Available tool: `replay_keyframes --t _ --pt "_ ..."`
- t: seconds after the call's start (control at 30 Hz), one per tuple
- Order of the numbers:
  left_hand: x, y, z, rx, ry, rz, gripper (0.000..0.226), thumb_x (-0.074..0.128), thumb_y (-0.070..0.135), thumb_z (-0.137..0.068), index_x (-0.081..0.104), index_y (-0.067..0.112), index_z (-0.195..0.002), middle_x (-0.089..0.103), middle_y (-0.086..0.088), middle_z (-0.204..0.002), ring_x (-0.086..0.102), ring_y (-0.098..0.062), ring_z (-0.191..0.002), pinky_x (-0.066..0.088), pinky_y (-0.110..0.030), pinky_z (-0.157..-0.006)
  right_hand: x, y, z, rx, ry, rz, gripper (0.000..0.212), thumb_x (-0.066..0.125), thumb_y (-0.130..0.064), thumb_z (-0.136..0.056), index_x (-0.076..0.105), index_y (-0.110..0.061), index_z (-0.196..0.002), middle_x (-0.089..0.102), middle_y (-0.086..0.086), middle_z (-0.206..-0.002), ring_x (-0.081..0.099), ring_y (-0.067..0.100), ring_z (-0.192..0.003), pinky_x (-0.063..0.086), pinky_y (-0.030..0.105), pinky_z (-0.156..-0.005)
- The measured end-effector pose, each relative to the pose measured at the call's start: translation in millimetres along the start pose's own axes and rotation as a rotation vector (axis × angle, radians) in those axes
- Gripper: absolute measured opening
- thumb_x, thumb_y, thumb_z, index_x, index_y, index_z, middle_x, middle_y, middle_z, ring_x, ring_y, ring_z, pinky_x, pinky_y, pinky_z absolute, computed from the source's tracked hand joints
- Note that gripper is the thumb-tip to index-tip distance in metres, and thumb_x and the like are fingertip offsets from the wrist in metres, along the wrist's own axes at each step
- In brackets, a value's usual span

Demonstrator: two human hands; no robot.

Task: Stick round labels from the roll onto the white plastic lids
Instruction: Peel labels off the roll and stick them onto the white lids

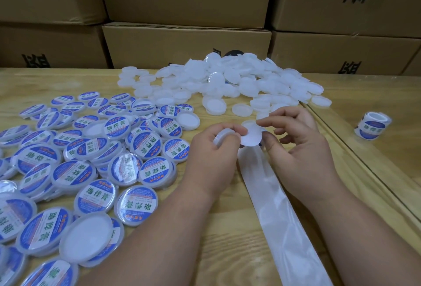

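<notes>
Between my two hands, near the middle of the wooden table [227, 228], I see a round label [250, 136] with its blank white back facing me, so none of its print is readable. My right hand [298, 149] pinches it, forefinger at its upper edge and thumb at its right side, the other fingers loosely curled. My left hand [211, 149] curls round a plain white lid [224, 136], whose rim touches the label's left edge. A glossy backing strip [280, 217] trails from under the label toward me, lying flat on the wood between my forearms.

To the left lies a wide scatter of labelled lids [91, 167], blue rings with a white band reading 助焊膏 in green; the smaller red and white print is too fine for me to read. Several overlap and a few show bare white undersides. Beyond my hands sits a heap of unlabelled lids [227, 80], reaching back toward the table's far edge.

On the right, a dark seam runs diagonally across the tabletop, and past it the label roll [373, 126] stands well apart from both hands, showing the same blue print. Bare wood lies between the roll and my right wrist.

Stacked cardboard boxes [186, 44] wall off the far side, printed with large black characters that appear upside down and partly cut off.
</notes>
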State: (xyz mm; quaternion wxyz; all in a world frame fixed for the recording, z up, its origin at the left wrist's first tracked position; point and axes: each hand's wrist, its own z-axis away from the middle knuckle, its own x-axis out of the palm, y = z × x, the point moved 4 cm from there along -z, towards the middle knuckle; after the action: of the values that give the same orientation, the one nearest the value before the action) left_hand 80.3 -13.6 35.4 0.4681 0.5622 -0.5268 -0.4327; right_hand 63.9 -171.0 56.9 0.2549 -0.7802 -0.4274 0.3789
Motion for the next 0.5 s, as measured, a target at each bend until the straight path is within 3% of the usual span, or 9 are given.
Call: replay_keyframes --t 0.37,0.5 --pt "-1.7 -5.2 -4.9 -0.011 0.008 0.102 0.024 0.053 0.023 -0.075 0.077 0.027 -0.077 0.059 0.011 -0.055 0.051 -0.013 -0.053 0.041 -0.015 -0.048 1.8 -0.2 0.0 0.046 -0.017 -0.016 0.033 0.077 -0.003 -0.084 0.072 -0.035 -0.085 0.056 -0.012 -0.112 0.055 -0.003 -0.089 0.041 0.007 -0.073" --pt "-3.4 -7.4 -7.6 -0.015 0.012 0.110 0.023 0.053 0.026 -0.075 0.076 0.027 -0.078 0.056 0.006 -0.055 0.053 -0.017 -0.054 0.041 -0.021 -0.051 1.8 1.7 1.3 0.072 -0.023 -0.009 0.026 0.080 -0.006 -0.083 0.072 -0.032 -0.085 0.057 -0.011 -0.113 0.054 0.000 -0.087 0.041 0.008 -0.072"
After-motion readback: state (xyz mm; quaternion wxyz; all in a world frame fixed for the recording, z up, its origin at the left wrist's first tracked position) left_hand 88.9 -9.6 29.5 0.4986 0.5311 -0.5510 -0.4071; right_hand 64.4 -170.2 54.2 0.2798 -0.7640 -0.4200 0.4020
